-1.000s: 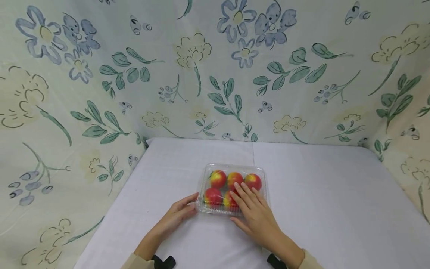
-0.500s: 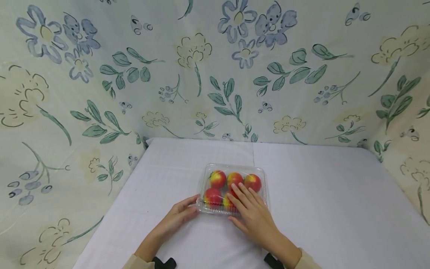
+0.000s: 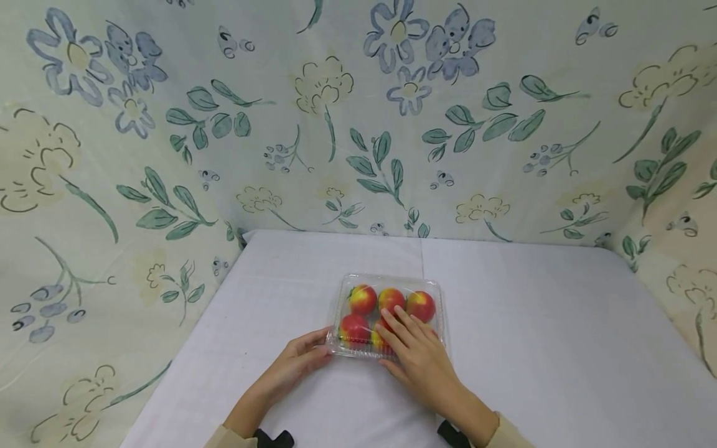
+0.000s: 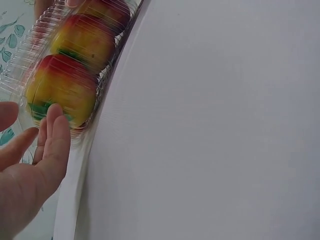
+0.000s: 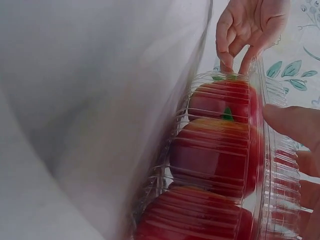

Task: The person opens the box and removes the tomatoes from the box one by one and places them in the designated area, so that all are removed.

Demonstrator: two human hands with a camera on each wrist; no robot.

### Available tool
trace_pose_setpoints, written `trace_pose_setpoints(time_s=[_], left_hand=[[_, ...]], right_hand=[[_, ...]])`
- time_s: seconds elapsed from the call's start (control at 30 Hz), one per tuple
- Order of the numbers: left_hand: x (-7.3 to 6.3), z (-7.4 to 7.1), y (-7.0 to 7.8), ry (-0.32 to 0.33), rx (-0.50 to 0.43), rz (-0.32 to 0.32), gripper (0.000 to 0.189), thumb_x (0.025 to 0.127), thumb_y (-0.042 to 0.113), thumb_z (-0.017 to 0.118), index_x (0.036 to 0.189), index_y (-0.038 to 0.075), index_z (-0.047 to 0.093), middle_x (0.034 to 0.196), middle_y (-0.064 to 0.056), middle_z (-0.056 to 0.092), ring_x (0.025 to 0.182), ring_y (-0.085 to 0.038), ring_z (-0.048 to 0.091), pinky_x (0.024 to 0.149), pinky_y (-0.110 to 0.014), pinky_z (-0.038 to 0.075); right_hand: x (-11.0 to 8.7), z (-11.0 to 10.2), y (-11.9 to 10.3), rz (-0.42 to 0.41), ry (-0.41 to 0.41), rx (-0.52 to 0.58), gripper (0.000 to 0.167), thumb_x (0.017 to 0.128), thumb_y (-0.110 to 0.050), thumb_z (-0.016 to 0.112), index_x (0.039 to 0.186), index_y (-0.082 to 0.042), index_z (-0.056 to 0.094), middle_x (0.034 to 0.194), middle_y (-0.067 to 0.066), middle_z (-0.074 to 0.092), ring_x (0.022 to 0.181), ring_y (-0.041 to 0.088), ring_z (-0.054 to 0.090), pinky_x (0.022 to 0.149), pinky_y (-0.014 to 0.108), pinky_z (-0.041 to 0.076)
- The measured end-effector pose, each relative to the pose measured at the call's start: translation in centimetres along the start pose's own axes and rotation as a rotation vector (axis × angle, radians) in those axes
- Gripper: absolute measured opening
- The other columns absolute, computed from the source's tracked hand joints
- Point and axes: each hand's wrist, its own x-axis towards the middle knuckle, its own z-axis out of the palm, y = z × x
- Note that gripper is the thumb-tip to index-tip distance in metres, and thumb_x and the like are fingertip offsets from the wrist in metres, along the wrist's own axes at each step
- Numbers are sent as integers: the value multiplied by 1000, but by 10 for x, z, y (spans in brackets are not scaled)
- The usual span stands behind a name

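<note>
Soft light bathes the cloth [image 3: 560, 323] (glints streak the clear box [image 5: 266, 170]); the right wrist view blurs at left.

The left hand [image 3: 294, 363] touches the left side of the box [image 3: 392, 279]; the right hand [image 3: 422, 361] lies over its fruit [image 3: 363, 300].

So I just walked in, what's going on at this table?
A person is handling a clear plastic clamshell container that holds red-and-yellow fruits in two rows of three. Their right hand rests spread over the front right of its top, and their left hand is at its left end, with fingertips against it. The container looks closed and sits on a white-covered table.
</note>
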Motion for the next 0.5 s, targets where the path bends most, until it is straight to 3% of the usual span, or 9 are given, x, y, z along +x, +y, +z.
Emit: trace_pose_setpoints(time_s=[0.07,0.17,0.27,0.37,0.5], left_hand=[[0,0,0,-6,-6,1,60,101,15,60,150,-9,34,136,-20,52,117,-19,59,102,-36,46],[-1,-1,0,-13,-25,3,60,101,12,59,149,-12,32,128,-16,56,113,-18,61,101,-36,47],[-1,-2,-1,-18,-51,3,58,100,7,58,147,-15,31,122,-13,58,109,-17,62,100,-36,47],[0,-2,-2,-19,-64,5,56,100,4,57,145,-18,31,119,-12,61,107,-17,63,99,-36,48],[0,-2,-2,-5,-73,3,52,100,3,58,141,-21,36,118,-14,64,105,-18,66,97,-34,50]], right_hand=[[1,0,0,-11,4,0,60,103,-53,40,131,-6,65,145,13,52,135,36,45,103,54,41],[3,0,-1,-33,12,-11,52,100,-48,55,130,-6,66,144,13,54,134,37,47,102,54,42],[5,1,-2,-57,17,-43,55,84,-36,80,127,-5,67,140,13,57,131,36,50,101,53,44],[6,3,-3,-70,23,-84,66,69,-29,92,125,-5,69,135,13,61,128,35,53,100,52,46],[6,4,-4,-81,35,-114,65,68,-29,92,124,-4,69,131,12,63,125,33,57,99,51,47]])
